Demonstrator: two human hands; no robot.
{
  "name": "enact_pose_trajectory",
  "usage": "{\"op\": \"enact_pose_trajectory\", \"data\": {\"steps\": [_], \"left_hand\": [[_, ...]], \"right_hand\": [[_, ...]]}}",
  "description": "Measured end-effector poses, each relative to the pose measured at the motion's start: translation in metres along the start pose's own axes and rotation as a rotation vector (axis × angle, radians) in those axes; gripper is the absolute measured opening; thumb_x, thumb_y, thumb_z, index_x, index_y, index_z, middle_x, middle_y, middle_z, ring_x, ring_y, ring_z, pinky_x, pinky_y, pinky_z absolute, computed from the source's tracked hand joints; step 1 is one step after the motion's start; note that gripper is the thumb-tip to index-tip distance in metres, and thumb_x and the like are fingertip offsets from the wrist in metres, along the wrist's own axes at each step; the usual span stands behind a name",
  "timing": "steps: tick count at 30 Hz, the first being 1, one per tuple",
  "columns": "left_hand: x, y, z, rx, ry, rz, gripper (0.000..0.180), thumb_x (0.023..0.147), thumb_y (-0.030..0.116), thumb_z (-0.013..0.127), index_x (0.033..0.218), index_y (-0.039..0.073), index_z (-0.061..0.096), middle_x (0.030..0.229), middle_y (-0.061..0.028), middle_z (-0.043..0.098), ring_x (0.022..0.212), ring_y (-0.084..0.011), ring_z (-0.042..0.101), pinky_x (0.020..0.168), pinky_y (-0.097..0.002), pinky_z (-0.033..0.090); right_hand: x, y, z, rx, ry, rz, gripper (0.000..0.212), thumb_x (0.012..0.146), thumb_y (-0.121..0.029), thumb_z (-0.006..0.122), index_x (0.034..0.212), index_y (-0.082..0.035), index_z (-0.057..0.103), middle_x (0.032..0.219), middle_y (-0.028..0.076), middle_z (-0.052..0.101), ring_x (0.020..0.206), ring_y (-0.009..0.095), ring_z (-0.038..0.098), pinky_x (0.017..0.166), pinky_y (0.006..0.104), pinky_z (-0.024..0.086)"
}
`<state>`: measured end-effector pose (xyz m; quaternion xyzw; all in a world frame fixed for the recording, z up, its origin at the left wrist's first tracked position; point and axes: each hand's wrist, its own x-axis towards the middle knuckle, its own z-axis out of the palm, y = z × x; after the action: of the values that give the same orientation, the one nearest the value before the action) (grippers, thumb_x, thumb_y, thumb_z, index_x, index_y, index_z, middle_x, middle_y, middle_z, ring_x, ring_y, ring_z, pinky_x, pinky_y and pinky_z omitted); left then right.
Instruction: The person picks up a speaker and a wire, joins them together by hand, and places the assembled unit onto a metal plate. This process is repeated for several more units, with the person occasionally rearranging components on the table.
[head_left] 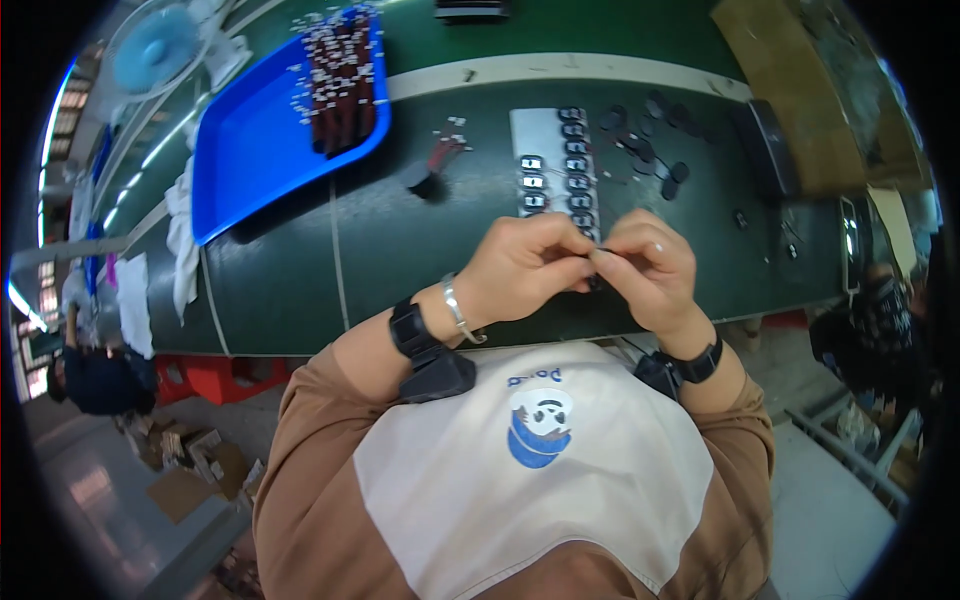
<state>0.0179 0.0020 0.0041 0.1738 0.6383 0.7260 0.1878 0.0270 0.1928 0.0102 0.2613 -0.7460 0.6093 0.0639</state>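
My left hand (pixel 530 265) and my right hand (pixel 650 268) meet at the near end of a pale flat board (pixel 545 135). Both have thumb and forefinger pinched together, fingertips nearly touching. A small dark piece shows just under the fingertips; its kind is too small and covered to make out. Rows of small black parts (pixel 577 162) sit on the board, a longer row on its right side and a shorter one on its left. My hands cover the board's near end.
Loose black oval pieces (pixel 640 150) lie right of the board. Left of it are a black round piece (pixel 421 180) and a bundle of reddish wires with white ends (pixel 447 142). A blue tray (pixel 225 185) carries more bundles. Cardboard (pixel 800 110) and a black box (pixel 768 148) stand right.
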Motion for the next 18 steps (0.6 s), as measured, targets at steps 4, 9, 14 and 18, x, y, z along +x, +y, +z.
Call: {"op": "enact_pose_trajectory", "data": {"steps": [4,9,14,18], "left_hand": [[0.007,-0.001,-0.001,-0.229,-0.052,-0.143,0.007,0.083,0.0,0.061,0.09,-0.001,0.059,0.078,-0.0054,0.064,0.067,-0.0117,0.064,0.06,-0.0223,0.053],[0.002,0.024,-0.009,-0.162,0.031,-0.203,0.011,0.083,0.0,0.061,0.094,-0.001,0.058,0.079,-0.007,0.064,0.065,-0.0112,0.062,0.059,-0.0222,0.053],[-0.017,0.048,-0.059,0.062,0.386,-0.121,0.022,0.083,0.0,0.061,0.105,-0.001,0.059,0.08,-0.0092,0.066,0.061,-0.0108,0.061,0.056,-0.0226,0.052],[-0.02,0.043,-0.1,0.199,0.528,-0.214,0.023,0.085,0.004,0.061,0.107,-0.002,0.059,0.077,-0.0083,0.065,0.058,-0.01,0.059,0.053,-0.0218,0.051]], "right_hand": [[-0.01,0.01,0.004,0.144,0.072,0.142,0.008,0.078,0.002,0.065,0.082,0.0,0.059,0.082,0.007,0.056,0.068,0.013,0.05,0.061,0.0224,0.04],[-0.009,0.013,0.004,0.26,0.07,0.248,0.009,0.079,0.0,0.066,0.086,0.001,0.06,0.082,0.005,0.057,0.071,0.009,0.051,0.06,0.0204,0.041],[-0.013,0.015,-0.03,0.222,0.139,0.363,0.009,0.084,-0.002,0.061,0.092,0.002,0.061,0.085,0.002,0.056,0.072,0.007,0.05,0.064,0.0186,0.04],[-0.033,0.037,-0.057,0.103,0.205,0.393,0.01,0.084,-0.002,0.062,0.093,0.003,0.061,0.084,0.002,0.056,0.074,0.007,0.052,0.066,0.0182,0.041]]}}
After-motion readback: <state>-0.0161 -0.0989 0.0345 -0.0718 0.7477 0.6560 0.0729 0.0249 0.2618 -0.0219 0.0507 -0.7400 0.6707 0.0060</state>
